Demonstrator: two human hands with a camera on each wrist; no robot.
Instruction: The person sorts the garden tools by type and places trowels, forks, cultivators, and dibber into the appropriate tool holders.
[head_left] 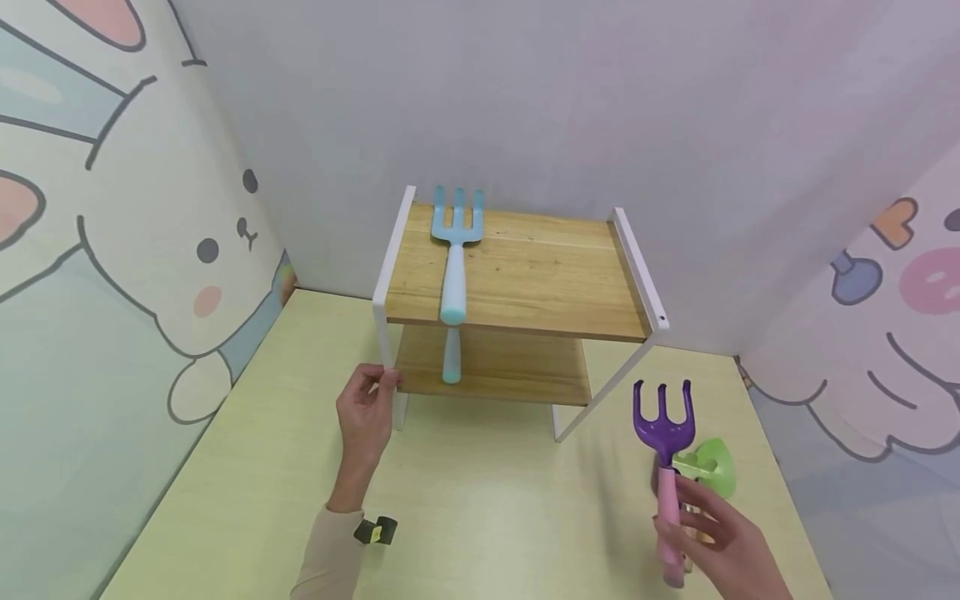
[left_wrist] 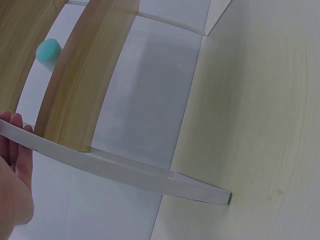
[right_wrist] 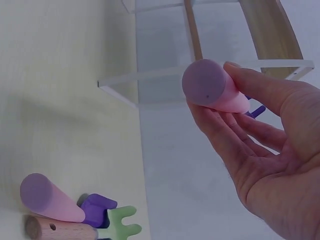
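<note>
In the head view my right hand point(head_left: 716, 533) holds a small garden fork point(head_left: 666, 437) with purple tines and a pink handle, tines pointing up. The right wrist view shows thumb and fingers round its pink handle point(right_wrist: 215, 87). My left hand point(head_left: 367, 412) grips the left front post of a two-tier shelf point(head_left: 547, 275) with wooden boards and a white frame. A light blue garden fork point(head_left: 455, 258) lies on the top board at the left. On the lower board is another tool with a light blue handle point(head_left: 452, 357); its head is hidden.
Right of the shelf, on the pale table point(head_left: 480, 517), lie a green-headed tool point(head_left: 712, 467), a green fork point(right_wrist: 122, 222) with a wooden handle point(right_wrist: 62, 230), and a purple tool with a pink handle point(right_wrist: 52, 200). Cartoon-printed walls point(head_left: 525, 108) stand behind and beside the table.
</note>
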